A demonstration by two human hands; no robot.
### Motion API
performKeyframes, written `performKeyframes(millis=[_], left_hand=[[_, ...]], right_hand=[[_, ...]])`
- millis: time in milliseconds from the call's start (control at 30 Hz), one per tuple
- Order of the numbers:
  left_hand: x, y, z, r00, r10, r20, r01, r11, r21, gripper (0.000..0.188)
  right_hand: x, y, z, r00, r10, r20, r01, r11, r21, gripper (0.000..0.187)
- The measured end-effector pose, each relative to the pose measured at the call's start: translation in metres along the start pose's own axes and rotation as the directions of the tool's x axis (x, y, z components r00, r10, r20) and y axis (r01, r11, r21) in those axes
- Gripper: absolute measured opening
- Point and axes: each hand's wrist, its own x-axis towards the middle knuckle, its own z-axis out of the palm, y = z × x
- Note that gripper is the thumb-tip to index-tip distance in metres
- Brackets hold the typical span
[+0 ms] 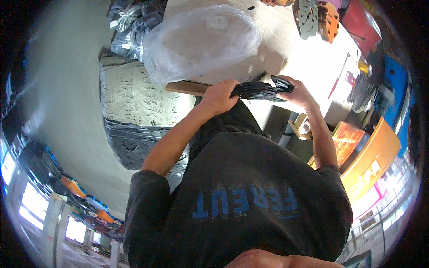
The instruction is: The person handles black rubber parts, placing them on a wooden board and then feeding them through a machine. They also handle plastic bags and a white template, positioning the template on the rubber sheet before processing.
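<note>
Between my two hands, just in front of my body at the table's near edge, is a bundle of thin black cut pieces with looped, curved ends. My left hand is closed around its left end. My right hand grips the looped right end, thumb and fingers pressed on it. The bundle lies level, its layers slightly fanned. What the pieces are made of, I cannot tell. Beyond them a large clear plastic bag lies puffed up on the pale table.
Left stand stacked pale sheets with cut-out shapes and black sheets. Dark bundles in plastic lie far left. Grey and orange slotted pieces sit far right. An orange panel and small wooden box are at right.
</note>
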Motion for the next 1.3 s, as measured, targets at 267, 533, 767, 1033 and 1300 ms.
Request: performKeyframes(millis=[267, 533, 767, 1033, 1300], left_hand=[[0.008, -0.014, -0.026, 0.992, -0.085, 0.09, 0.092, 0.994, -0.066, 0.054], [-0.008, 0.007, -0.026, 0.948, -0.255, -0.192, 0.228, 0.962, -0.152, 0.042], [0.019, 0.025, -0.144, 0.963, 0.008, -0.27, -0.069, 0.974, -0.216, 0.025], [0.101, -0.038, -0.151, 0.978, -0.191, -0.081, 0.162, 0.458, 0.874, 0.094], [0.091, -0.027, -0.13, 0.939, 0.264, 0.222, -0.338, 0.577, 0.744, 0.045]], right_hand=[[-0.028, 0.022, 0.065, 0.891, -0.039, -0.452, 0.199, 0.929, 0.312, 0.055], [0.048, 0.019, 0.066, 0.511, -0.004, -0.859, 0.003, 1.0, -0.003, 0.055], [0.075, -0.126, 0.097, 0.63, -0.589, -0.505, 0.679, 0.734, -0.01, 0.029], [0.108, -0.077, 0.089, 0.871, -0.316, -0.377, -0.053, 0.703, -0.71, 0.076], [0.118, -0.055, 0.086, 0.646, -0.671, -0.365, 0.251, 0.638, -0.728, 0.053]])
